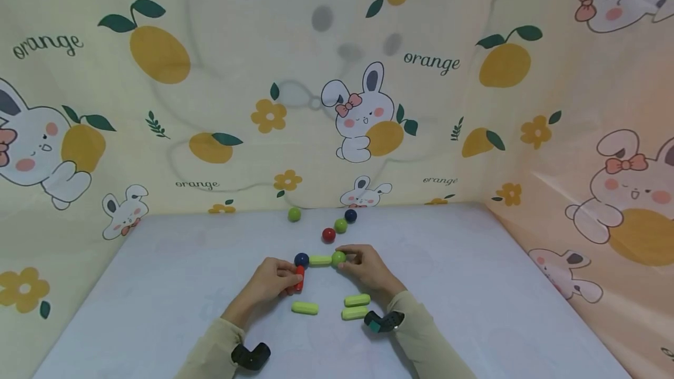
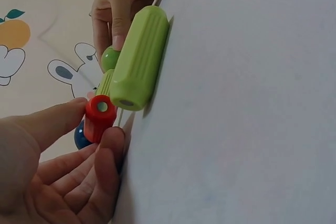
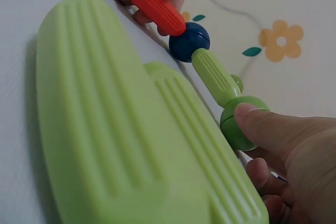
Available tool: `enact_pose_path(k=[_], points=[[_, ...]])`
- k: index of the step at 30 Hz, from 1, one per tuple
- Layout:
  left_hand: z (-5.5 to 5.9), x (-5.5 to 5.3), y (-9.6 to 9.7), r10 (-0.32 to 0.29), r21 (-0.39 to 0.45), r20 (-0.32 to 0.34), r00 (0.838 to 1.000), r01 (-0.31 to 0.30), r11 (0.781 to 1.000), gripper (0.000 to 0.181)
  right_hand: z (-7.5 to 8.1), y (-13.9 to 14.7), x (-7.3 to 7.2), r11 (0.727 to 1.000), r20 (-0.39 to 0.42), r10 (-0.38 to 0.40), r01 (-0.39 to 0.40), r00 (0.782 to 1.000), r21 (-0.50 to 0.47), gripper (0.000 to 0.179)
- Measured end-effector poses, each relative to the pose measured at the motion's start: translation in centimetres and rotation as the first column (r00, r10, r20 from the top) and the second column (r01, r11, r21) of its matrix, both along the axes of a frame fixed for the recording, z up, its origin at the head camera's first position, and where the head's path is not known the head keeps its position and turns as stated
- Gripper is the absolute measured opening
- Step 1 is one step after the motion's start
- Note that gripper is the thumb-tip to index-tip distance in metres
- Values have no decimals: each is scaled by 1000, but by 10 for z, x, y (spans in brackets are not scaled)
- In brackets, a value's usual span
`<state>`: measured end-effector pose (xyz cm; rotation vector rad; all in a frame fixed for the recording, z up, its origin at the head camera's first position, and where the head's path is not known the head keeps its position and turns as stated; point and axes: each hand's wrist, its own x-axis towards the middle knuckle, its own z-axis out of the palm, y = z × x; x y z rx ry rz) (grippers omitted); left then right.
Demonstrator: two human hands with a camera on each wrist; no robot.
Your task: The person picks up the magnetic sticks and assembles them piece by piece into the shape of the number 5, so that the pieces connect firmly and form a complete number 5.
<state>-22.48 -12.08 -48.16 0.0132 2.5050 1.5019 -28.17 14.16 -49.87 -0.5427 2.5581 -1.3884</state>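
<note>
Left hand (image 1: 271,279) pinches red rod (image 1: 299,279), end touching blue ball (image 1: 302,259); right hand (image 1: 370,266) pinches green ball (image 1: 339,259); green rod (image 1: 320,260) bridges both balls.

A: What is supporting the pieces?
B: A pale tabletop (image 1: 158,285).
A: What is lying toward its far edge?
B: A lone green ball (image 1: 294,214) is resting leftward; a red ball (image 1: 329,235), a second green ball (image 1: 340,226) and a dark blue ball (image 1: 350,216) are forming a slanting row.
A: And nearer?
B: A green rod (image 1: 357,299) is lying beside another green rod (image 1: 355,313); a third green rod (image 1: 305,308) is lying leftward.
</note>
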Motion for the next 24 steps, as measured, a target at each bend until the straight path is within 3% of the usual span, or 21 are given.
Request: enact_pose_path(k=[10, 24], points=[[3, 2, 6, 39, -13, 16, 999, -39, 999, 31, 1, -1, 1, 1000, 19, -21, 21, 1000, 9, 36], [0, -1, -3, 11, -27, 5, 1000, -11, 1000, 27, 0, 1, 0, 1000, 28, -8, 8, 1000, 11, 37]])
